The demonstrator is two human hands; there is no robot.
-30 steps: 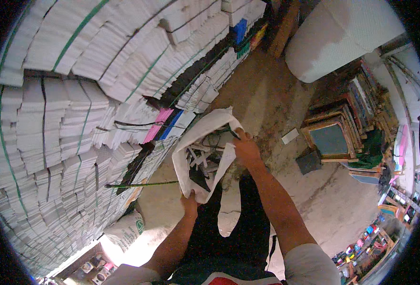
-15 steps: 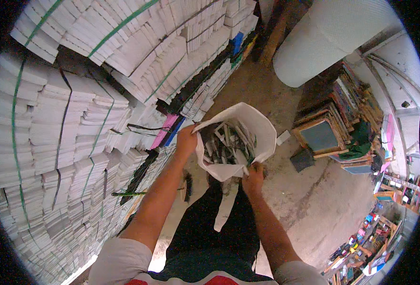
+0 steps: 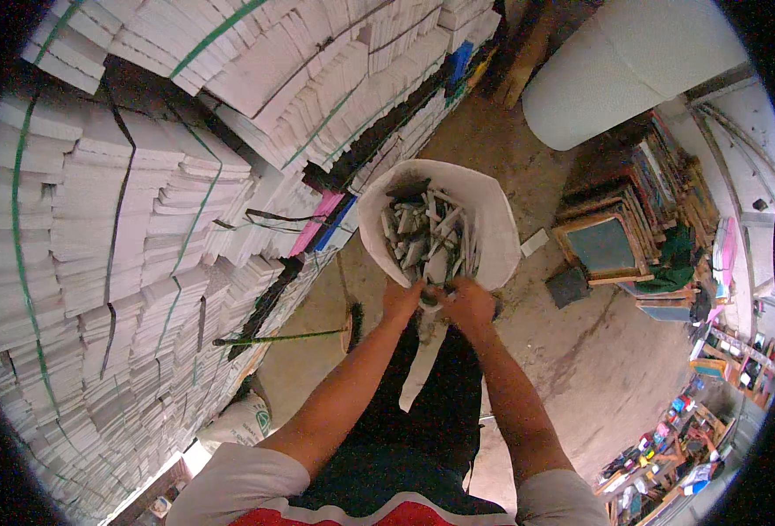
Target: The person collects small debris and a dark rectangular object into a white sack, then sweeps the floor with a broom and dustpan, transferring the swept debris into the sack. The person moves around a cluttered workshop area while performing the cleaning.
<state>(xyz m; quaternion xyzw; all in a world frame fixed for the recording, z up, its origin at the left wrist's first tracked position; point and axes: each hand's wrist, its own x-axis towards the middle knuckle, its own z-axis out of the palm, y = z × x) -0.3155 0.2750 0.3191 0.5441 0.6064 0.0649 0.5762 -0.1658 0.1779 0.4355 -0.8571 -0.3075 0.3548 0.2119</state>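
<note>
A white sack point(image 3: 490, 206) stands open-mouthed in front of my legs, filled with pale scrap strips point(image 3: 431, 230) and broken offcuts. My left hand point(image 3: 402, 302) is closed on the near edge of its mouth. Right beside it, my right hand point(image 3: 469, 302) grips the same edge, thumbs almost meeting. A pale strip of material point(image 3: 423, 373) hangs below the hands between my legs. The sack's lower part is hidden.
Tall stacks of strapped white boards point(image 3: 98, 237) line the left side. A broom point(image 3: 350, 329) with a green handle leans there, near another filled sack point(image 3: 240, 422). Framed screens point(image 3: 600, 247) and a large white roll point(image 3: 615, 74) stand to the right.
My left hand has left the sack's left rim and come across to the near edge beside my right hand. The mouth has shifted slightly away and looks rounder.
</note>
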